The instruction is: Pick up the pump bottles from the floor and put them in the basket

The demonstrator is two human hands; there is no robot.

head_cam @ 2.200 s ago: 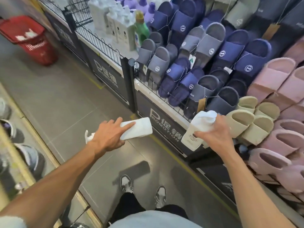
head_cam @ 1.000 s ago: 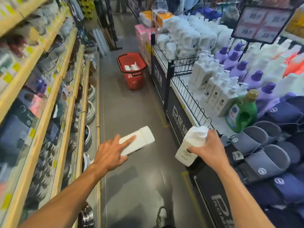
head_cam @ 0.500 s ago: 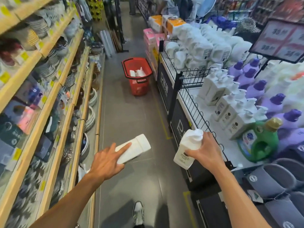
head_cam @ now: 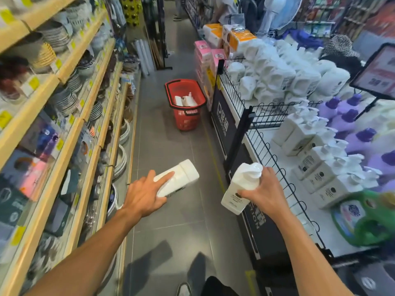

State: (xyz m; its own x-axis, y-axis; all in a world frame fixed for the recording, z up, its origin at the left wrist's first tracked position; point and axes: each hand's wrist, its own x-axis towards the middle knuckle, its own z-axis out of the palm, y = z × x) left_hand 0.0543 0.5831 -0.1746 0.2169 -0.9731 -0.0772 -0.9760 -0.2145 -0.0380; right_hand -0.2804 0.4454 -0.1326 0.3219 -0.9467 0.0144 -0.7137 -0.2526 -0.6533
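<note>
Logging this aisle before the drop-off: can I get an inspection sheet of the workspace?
Surface: grey tiled floor, shadows near the feet.
Job's things: left bottle carried lying sideways; right bottle held near its pump end; red basket stands ahead on the floor, white bottles inside.
Clutter: nothing seen.
Grippers: left hand grips the left bottle; right hand grips the right bottle.
Cables: nothing seen.
Surroundings: stacked plates on shelves at left; wire fence around displayed pump bottles at right; green jug.
</note>
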